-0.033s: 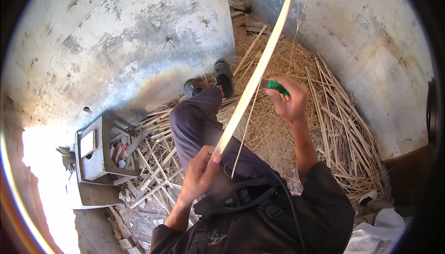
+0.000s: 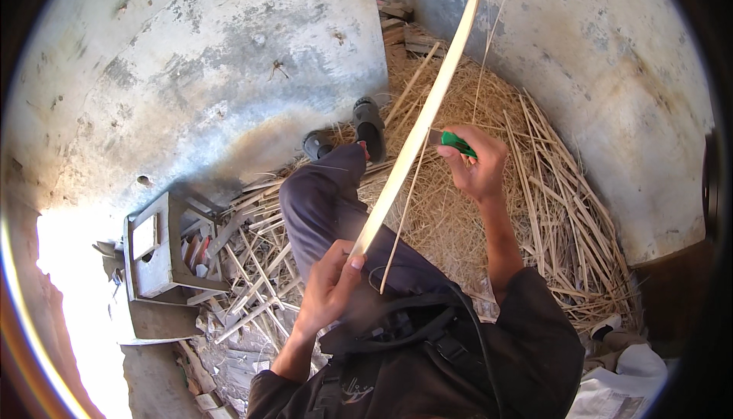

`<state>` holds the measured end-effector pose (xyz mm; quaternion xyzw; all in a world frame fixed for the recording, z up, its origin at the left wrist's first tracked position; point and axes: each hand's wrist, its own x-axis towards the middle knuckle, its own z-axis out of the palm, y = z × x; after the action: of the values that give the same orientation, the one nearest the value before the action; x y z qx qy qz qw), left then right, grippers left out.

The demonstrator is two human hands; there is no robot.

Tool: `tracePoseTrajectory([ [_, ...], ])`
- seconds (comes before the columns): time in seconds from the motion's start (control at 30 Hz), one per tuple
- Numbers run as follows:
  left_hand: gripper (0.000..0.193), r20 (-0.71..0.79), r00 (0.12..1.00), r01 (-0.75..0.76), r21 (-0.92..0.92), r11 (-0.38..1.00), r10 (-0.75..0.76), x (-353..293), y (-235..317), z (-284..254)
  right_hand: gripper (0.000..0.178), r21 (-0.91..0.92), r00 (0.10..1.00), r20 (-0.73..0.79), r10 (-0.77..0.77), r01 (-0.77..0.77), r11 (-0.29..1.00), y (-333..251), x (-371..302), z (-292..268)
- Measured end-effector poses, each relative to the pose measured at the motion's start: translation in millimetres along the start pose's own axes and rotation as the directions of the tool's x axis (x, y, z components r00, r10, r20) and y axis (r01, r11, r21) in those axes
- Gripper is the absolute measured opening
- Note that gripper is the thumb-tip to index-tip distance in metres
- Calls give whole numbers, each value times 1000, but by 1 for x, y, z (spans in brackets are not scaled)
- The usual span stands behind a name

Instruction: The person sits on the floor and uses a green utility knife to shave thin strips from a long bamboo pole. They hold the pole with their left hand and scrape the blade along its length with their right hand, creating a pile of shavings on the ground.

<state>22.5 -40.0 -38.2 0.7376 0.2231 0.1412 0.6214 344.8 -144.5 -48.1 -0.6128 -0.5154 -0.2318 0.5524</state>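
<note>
My left hand (image 2: pixel 330 281) is closed around the near end of a long pale bamboo-like strip (image 2: pixel 416 132), which slants up and away to the right. In my right hand (image 2: pixel 481 163) is a small green-handled knife (image 2: pixel 458 144). Its short blade lies at the strip's right edge, about midway along; whether it cuts in cannot be made out. A thin sliver (image 2: pixel 397 247) runs from near the blade down toward my lap. Another fine strand (image 2: pixel 487 48) hangs beside the strip's far end.
Straw-like shavings (image 2: pixel 450 213) cover the floor, with long thin sticks (image 2: pixel 565 213) heaped along the right wall. A small wooden stool (image 2: pixel 156 247) lies at left among scattered sticks. My bent leg (image 2: pixel 321 190) is under the strip. A white sack (image 2: pixel 622 385) sits at lower right.
The fine strand beside the strip's far end has shifted slightly. Both hands, the knife and the strip look the same.
</note>
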Motion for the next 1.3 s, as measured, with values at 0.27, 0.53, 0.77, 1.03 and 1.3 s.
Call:
tracePoseTrajectory([
  [0.27,23,-8,1000,-9,24,1000,9,-5,-12,2,46,65,987,-10,159,-158,985,42,2,8],
  [0.53,26,-39,999,9,15,1000,-8,-7,-15,4,46,-44,960,-95,262,-267,963,67,38,3],
  [0.77,22,-15,999,40,40,998,-39,-13,-16,2,52,6,908,-137,395,-398,917,115,67,1],
  [1.03,24,-164,984,78,64,995,-67,-12,-32,-2,56,-64,746,-55,664,-666,743,144,81,-32],
  [1.3,25,-266,964,55,248,967,14,4,-31,-3,57,412,711,401,577,-703,580,104,48,-7],
])
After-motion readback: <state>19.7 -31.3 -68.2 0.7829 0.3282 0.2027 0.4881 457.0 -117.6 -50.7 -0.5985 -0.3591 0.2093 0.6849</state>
